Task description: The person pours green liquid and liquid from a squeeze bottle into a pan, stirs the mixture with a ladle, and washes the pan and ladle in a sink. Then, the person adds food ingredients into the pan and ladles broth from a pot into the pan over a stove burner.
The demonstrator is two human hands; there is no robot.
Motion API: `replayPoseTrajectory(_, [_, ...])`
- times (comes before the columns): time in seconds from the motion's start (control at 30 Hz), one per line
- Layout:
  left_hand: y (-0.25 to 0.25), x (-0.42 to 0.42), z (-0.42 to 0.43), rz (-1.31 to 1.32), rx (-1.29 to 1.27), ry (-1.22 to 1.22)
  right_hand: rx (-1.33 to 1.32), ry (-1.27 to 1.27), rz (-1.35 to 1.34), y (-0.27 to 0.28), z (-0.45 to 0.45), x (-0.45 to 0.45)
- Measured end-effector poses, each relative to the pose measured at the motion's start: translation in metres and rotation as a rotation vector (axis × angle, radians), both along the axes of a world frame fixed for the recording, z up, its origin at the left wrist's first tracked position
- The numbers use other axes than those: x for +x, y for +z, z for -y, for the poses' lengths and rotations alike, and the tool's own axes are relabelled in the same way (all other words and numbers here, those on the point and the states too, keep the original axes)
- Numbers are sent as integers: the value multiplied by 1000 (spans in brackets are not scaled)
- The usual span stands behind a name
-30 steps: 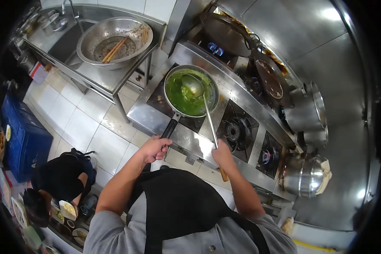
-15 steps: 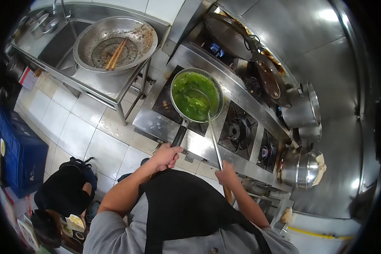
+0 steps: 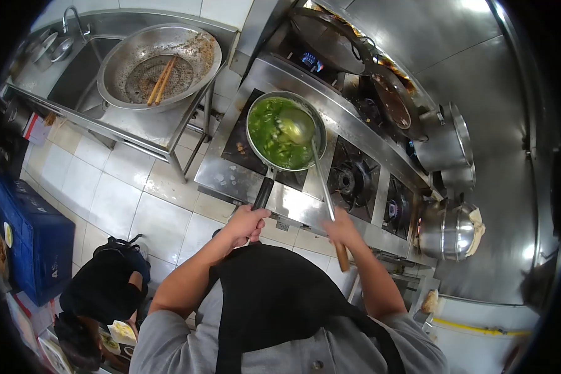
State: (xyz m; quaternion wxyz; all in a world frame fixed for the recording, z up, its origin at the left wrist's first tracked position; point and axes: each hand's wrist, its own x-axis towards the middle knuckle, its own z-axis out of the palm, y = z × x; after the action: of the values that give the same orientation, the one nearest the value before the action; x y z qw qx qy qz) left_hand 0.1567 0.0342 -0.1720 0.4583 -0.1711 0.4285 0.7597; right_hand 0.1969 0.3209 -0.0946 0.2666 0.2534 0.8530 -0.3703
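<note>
My left hand [image 3: 246, 223] is closed round the black handle of a pan [image 3: 254, 153] that sits over the stove's left front burner. Green soup [image 3: 269, 134] with leafy bits and paler lumps fills much of the pan. In my right hand [image 3: 344, 228] is a long metal ladle [image 3: 322, 179], gripped along its shaft, with the wooden end sticking out below the fist. The ladle's bowl [image 3: 296, 126] is in the soup near the pan's far right side, its rounded surface showing.
Beside the stove [image 3: 230, 177], a steel bowl [image 3: 109, 84] with chopsticks [image 3: 161, 81] stands by the sink. Dark woks [image 3: 324, 40] and steel pots [image 3: 442, 146] line the back and right. A person in black [image 3: 106, 280] is at lower left, near a blue bin [image 3: 34, 234].
The ladle's bowl has turned over and shifted up and right in the soup. My right hand has risen slightly, exposing more of the wooden end. My left hand keeps its hold.
</note>
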Motion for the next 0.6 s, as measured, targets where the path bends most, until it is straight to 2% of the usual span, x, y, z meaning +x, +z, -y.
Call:
replayPoseTrajectory(0.1, [0, 1, -1, -37, -22, -8, 156, 128, 65, 23, -4, 19])
replayPoseTrajectory(0.17, [0, 1, -2, -48, -14, 13, -16, 30, 149, 19, 0, 5])
replayPoseTrajectory(0.27, [2, 0, -2, -22, -6, 8, -32, -43, 53, 2, -1, -25])
replayPoseTrajectory(0.3, [3, 2, -2, -23, -11, 9, 62, 63, 5, 19, 4, -16])
replayPoseTrajectory(0.33, [4, 2, -1, -30, -18, 3, 57, 71, -2, 18, -1, 1])
replayPoseTrajectory(0.4, [5, 2, -1, -36, -25, 11, 205, 168, 19, 20, -13, 31])
replayPoseTrajectory(0.53, [-1, 2, -3, -28, -8, 27, 11, 89, 90, 5, -5, -23])
replayPoseTrajectory(0.57, [-2, 2, -3, -16, 4, 29, 45, 96, 34, -13, -14, -31])
replayPoseTrajectory(0.6, [-1, 3, -3, -18, 2, 31, 44, 98, 31, -7, -15, -22])
